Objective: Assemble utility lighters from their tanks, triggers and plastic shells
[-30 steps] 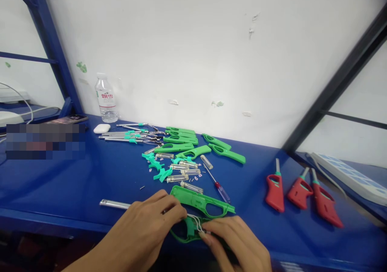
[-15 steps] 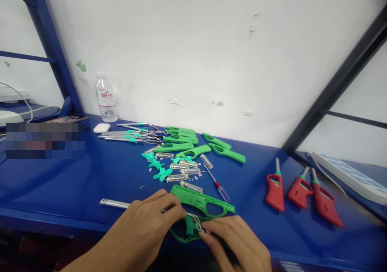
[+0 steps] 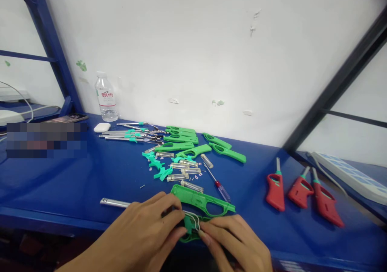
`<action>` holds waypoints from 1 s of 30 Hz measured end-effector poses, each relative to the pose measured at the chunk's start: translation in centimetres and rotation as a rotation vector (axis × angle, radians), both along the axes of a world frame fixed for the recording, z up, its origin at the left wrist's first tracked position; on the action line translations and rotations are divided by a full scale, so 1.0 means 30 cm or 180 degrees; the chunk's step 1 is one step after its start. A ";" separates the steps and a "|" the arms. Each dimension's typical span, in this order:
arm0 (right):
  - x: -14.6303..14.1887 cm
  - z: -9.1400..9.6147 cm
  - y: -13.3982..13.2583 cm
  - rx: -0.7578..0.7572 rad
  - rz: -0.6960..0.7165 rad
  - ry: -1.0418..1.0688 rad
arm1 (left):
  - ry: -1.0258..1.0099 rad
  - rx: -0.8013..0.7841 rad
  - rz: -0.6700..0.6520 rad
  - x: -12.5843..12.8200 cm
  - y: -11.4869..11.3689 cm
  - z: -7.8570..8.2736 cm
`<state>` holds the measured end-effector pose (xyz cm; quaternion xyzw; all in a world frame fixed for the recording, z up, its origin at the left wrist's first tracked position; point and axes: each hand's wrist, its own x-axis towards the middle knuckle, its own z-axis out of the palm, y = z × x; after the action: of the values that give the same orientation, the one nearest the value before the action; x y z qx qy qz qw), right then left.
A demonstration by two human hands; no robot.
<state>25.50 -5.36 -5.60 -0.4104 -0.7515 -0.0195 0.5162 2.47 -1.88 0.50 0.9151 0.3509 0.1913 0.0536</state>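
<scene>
Left hand (image 3: 148, 229) clamps the shell (image 3: 188, 227) at the surface's (image 3: 75, 183) near edge while right hand (image 3: 238, 243) pinches its wires (image 3: 198, 221). A tube (image 3: 113, 202) pokes out left of the left hand. Just beyond the fingers lies a cover (image 3: 202, 201), then a screwdriver (image 3: 218, 186), with lighters (image 3: 275, 191) far right.

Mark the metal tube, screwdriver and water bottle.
metal tube (image 3: 115, 202), head view, exposed shaft near its tip.
screwdriver (image 3: 217, 184), head view, red collar between shaft and handle.
water bottle (image 3: 106, 98), head view, its label.
</scene>
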 end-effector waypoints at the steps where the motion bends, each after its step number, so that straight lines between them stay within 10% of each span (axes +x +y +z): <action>1: 0.000 0.000 0.001 0.0013 -0.0002 -0.0005 | 0.0016 0.0014 0.0019 0.002 -0.004 0.006; 30: 0.001 0.002 -0.004 0.0071 0.0002 -0.0188 | 0.0110 -0.0156 -0.0002 0.017 0.006 0.001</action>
<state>25.52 -5.48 -5.54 -0.4036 -0.7663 -0.0398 0.4983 2.99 -1.70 0.53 0.9168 0.3560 0.1668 0.0700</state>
